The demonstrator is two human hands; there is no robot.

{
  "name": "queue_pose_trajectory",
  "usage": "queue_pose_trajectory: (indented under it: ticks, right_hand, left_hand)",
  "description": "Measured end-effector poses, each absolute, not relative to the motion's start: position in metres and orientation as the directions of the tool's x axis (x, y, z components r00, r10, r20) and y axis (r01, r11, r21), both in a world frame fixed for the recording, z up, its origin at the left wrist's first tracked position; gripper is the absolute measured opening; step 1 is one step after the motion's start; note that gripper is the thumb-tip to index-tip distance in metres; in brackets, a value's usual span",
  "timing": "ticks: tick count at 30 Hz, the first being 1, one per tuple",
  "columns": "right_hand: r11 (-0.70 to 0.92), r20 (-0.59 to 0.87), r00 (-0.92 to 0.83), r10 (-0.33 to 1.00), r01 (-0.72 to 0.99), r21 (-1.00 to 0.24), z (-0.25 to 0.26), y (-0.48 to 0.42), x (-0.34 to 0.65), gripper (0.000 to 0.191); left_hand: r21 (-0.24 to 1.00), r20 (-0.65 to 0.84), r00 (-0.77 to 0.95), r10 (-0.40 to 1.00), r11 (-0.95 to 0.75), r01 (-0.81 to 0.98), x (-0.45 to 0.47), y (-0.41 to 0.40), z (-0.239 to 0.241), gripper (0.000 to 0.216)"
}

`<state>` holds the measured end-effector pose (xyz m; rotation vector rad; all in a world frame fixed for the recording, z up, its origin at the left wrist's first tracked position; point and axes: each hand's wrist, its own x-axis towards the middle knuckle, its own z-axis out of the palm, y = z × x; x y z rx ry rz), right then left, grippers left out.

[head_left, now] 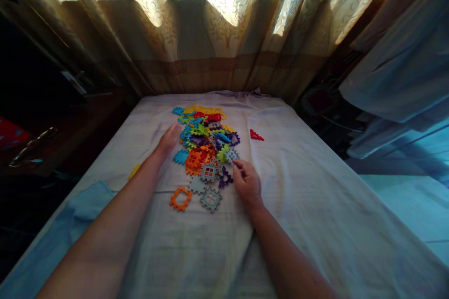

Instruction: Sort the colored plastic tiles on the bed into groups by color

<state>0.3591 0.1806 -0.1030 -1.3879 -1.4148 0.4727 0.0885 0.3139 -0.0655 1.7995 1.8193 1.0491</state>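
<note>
A heap of coloured plastic interlocking tiles (203,142) lies on a white sheet (308,196) spread over a bed. My left hand (168,140) rests flat on the sheet at the heap's left edge, fingers stretched out beside a blue tile (181,156). My right hand (247,184) lies at the heap's near right side, fingers curled, fingertips touching a purple tile (225,177) and close to a grey tile (231,154). Whether it grips anything is unclear. An orange square frame tile (180,198) and a grey one (211,199) lie nearest me.
A lone red piece (256,136) lies to the right of the heap, a yellow piece (133,171) at the sheet's left edge. Patterned curtains (210,32) hang behind the bed. Dark furniture (52,140) stands left; blue cloth (403,56) hangs right.
</note>
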Motion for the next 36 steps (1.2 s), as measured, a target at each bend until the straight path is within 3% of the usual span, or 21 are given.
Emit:
queue_pose_trajectory:
  ticks: [1,5,8,11,16,21,24,27,31,34,36]
  right_hand:
    - [0.239,0.380,0.232,0.895,0.470,-0.850,-0.103,0.181,0.359,0.028]
    - [0.222,0.352,0.243,0.904,0.438,-0.871,-0.101,0.182,0.358,0.030]
    - [0.199,0.330,0.253,0.909,0.432,-0.879,-0.099,0.182,0.359,0.031]
    - [0.191,0.329,0.262,0.907,0.441,-0.877,-0.097,0.182,0.359,0.030]
    - [0.181,0.330,0.290,0.898,0.440,-0.880,-0.098,0.184,0.363,0.030]
    - [0.163,0.269,0.152,0.951,0.493,-0.855,-0.096,0.164,0.366,0.026]
    - [0.214,0.256,-0.016,0.967,0.597,-0.773,-0.091,0.136,0.362,0.020]
    - [0.295,0.299,-0.119,0.947,0.695,-0.656,-0.087,0.111,0.354,0.017]
    - [0.335,0.340,-0.180,0.923,0.810,-0.480,-0.083,0.097,0.343,0.031]
    - [0.352,0.352,-0.214,0.911,0.850,-0.393,-0.081,0.094,0.339,0.038]
    - [0.374,0.380,-0.219,0.898,0.836,-0.401,-0.082,0.092,0.342,0.036]
  left_hand:
    - [0.694,0.222,-0.098,0.970,-0.087,0.714,0.082,0.294,-0.063,0.079]
    - [0.263,0.073,-0.141,0.987,0.117,0.958,0.066,0.208,-0.064,0.100]
    - [0.142,-0.017,-0.260,0.966,0.259,0.955,0.065,0.163,-0.070,0.103]
    - [0.128,-0.074,-0.252,0.965,0.260,0.957,0.077,0.144,-0.074,0.102]
    - [0.162,-0.093,-0.057,0.994,0.071,0.984,0.112,0.142,-0.075,0.107]
    - [0.176,0.070,0.015,0.997,-0.027,0.984,0.135,0.158,-0.073,0.085]
    - [0.211,0.230,-0.008,0.973,-0.042,0.977,0.138,0.162,-0.070,0.067]
    - [0.257,0.311,-0.026,0.950,-0.057,0.965,0.137,0.144,-0.072,0.062]
    - [0.198,0.253,0.016,0.967,-0.068,0.978,0.131,0.104,-0.082,0.079]
    - [0.173,0.206,-0.009,0.978,-0.028,0.985,0.123,0.090,-0.087,0.072]
    - [0.177,0.221,-0.044,0.974,0.005,0.984,0.117,0.091,-0.087,0.066]
